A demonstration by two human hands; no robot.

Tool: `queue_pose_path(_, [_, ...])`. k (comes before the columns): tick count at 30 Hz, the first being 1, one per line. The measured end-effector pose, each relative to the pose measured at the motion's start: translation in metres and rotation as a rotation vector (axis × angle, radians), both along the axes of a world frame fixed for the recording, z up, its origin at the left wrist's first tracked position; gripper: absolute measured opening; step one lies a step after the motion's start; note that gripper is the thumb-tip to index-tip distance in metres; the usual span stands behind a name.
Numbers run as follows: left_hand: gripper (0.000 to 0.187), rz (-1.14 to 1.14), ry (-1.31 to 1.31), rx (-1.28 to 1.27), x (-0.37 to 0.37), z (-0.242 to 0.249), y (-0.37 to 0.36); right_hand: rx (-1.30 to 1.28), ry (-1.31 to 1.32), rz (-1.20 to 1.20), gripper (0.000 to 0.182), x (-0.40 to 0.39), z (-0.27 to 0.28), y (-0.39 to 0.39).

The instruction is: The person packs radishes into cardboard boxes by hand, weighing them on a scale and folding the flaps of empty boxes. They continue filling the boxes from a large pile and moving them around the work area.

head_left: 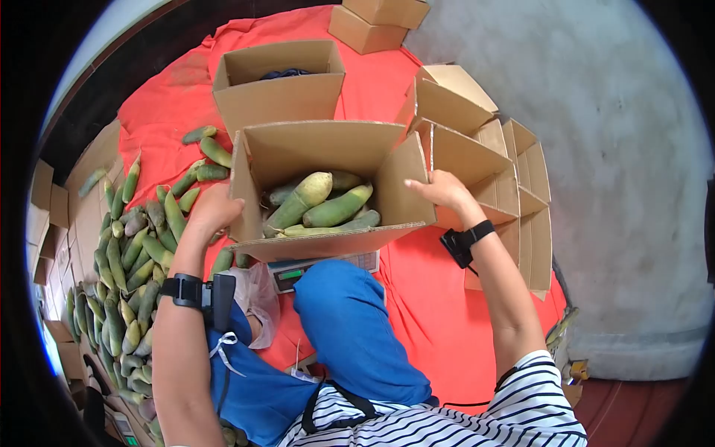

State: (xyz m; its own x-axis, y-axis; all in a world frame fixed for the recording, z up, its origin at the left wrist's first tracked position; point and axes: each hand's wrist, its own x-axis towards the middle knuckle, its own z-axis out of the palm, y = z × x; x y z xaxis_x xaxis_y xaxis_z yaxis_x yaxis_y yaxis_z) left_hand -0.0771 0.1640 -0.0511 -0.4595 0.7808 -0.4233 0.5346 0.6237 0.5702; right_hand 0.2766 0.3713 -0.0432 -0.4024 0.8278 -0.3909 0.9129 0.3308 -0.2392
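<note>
An open cardboard box (324, 242) in front of me holds several green radishes (339, 206), some with pale ends. My left hand (217, 211) is closed at the box's left wall, its fingertips hidden against the cardboard. At the opposite wall, my right hand (441, 189) grips the side with its thumb over the edge. Partly covered by the box and my knee, a scale (287, 275) with a green display sits just below.
A large heap of green radishes (134, 261) spreads along the left. Behind stands another open box (283, 97) with something dark inside. Divided empty cartons (477, 160) lean at the right on the red cloth (424, 313); more boxes (366, 33) lie at the back.
</note>
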Motion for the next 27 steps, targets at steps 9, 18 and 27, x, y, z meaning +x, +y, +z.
queue_pose_path(9, [0.030,-0.144,0.170,0.092,0.001,-0.005,0.007,0.037,0.195,-0.029,0.041,0.029,-0.015,-0.026])
queue_pose_path(18, [0.020,-0.660,-0.124,0.384,0.143,0.019,0.025,0.147,0.382,-0.550,0.040,0.237,-0.017,-0.211])
queue_pose_path(27, [0.020,-1.323,-0.067,0.233,0.466,-0.053,-0.036,0.305,0.277,-1.285,0.043,0.467,-0.103,-0.505])
